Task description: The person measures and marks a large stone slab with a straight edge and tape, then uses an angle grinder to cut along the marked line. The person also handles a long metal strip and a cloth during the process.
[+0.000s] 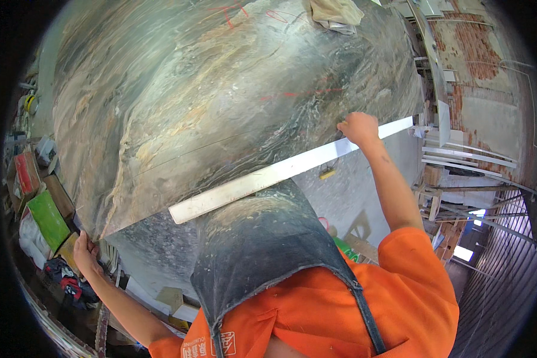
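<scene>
A large polished stone slab (221,113), grey-green with tan and dark veins, spreads in front of me. Along its near edge lies a long pale straightedge (280,170), slanting up to the right, its left end close to my apron. My right hand (361,129) is closed over the far side of the straightedge, near its right part. A small yellowish thing shows at its fingertips, too small to name. At the slab's near left corner, my left hand (87,255) grips the edge, with its fingertips partly hidden. Thin red marks (301,94) run across the slab's surface.
A beige cloth (337,14) lies on the slab's far side. Boxes and a green panel (48,221) crowd the left. A small yellow object (327,173) shows below the straightedge. White strips (468,156) and timber stand at the right, by a worn brick wall (474,51).
</scene>
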Motion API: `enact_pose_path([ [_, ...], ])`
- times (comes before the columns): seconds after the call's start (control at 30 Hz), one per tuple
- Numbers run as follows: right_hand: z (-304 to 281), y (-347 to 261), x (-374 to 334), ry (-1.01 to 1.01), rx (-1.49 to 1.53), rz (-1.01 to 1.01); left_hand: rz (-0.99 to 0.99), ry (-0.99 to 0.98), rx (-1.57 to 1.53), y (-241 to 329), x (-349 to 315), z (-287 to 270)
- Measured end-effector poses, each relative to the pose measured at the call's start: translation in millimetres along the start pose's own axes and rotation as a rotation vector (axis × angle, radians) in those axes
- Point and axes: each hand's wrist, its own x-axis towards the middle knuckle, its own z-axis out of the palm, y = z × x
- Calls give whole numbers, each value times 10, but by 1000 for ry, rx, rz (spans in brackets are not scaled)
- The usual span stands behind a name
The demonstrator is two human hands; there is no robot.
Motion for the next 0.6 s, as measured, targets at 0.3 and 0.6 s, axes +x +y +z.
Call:
enact_pose_path([
  [0.3, 60, -45, 23, 1, -53, -4, -35, 30, 5, -4, 4, -4],
  [0.6, 27, -38, 14, 62, -46, -49, 206, 298, 624, 127, -234, 123],
])
